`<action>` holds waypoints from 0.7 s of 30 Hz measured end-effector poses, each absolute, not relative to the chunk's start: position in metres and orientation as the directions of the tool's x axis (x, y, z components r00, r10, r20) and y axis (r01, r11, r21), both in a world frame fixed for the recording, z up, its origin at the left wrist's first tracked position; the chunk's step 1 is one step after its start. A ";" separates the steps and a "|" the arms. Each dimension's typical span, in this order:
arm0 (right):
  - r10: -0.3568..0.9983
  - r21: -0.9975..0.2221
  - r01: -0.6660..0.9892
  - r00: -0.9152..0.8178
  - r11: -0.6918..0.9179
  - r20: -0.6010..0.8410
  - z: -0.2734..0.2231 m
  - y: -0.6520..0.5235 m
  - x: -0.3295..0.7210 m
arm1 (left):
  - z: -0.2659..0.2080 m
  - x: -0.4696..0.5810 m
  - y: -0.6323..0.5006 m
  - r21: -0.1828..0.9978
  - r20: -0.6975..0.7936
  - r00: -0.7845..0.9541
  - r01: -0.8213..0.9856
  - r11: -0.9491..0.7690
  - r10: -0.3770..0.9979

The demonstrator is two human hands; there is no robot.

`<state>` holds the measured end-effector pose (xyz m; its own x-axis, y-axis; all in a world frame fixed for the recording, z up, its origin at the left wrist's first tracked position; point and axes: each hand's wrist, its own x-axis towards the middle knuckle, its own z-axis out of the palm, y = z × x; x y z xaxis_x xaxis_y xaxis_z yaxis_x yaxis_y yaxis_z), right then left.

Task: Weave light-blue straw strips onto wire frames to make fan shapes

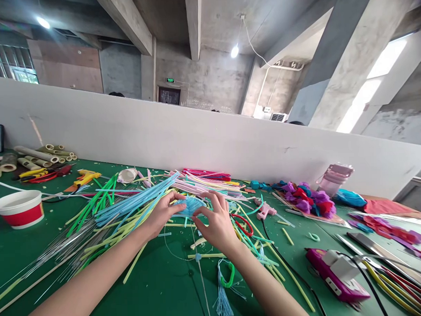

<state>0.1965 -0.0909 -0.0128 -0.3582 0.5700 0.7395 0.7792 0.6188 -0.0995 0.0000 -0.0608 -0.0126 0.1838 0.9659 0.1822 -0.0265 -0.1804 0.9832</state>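
Observation:
Between my hands, above the green table, is a light-blue fan-shaped piece (191,205) with fine ribs. My left hand (162,212) pinches its left edge between thumb and fingers. On the other side my right hand (214,220) grips the right edge. A thin pale cord (202,282) hangs below the piece, with a small blue knot-like part (198,257) on it. Nearer to me lies a blue tassel (222,298), beside a green fuzzy loop (228,276). Blue pipe cleaners (132,204) lie in a bundle by my left hand.
Yellow and pink stems (214,183) are strewn behind and around my hands. A pink glue gun (265,210) and purple power strip (334,273) lie to the right, near pliers (394,285). Leftward are a paper cup (19,208), a yellow glue gun (87,177) and bamboo tubes (38,157).

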 end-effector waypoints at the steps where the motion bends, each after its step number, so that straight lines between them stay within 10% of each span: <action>1: 0.571 -0.112 0.778 -0.347 0.618 0.744 -0.013 -0.091 0.197 | -0.014 -0.001 -0.060 0.983 0.186 0.198 -0.037 -0.182 0.962; 7: 0.694 -0.417 0.705 -0.147 0.574 0.705 -0.012 -0.086 0.200 | -0.026 -0.003 -0.051 0.977 0.210 0.287 -0.088 -0.192 0.935; 12: 0.974 -0.935 0.274 -0.045 0.225 0.221 -0.013 -0.074 0.202 | -0.024 -0.006 -0.053 0.974 0.227 0.319 -0.087 -0.209 0.920; 21: 0.970 -0.997 0.022 -0.230 0.080 0.073 0.012 -0.071 0.201 | -0.003 0.004 -0.058 0.951 0.252 0.360 0.082 -0.300 0.898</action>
<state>0.2009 -0.0715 0.0119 -0.2301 0.9704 0.0730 0.0218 0.0801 -0.9965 0.0040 -0.0575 -0.0028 0.3604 0.8980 0.2524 0.0815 -0.2998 0.9505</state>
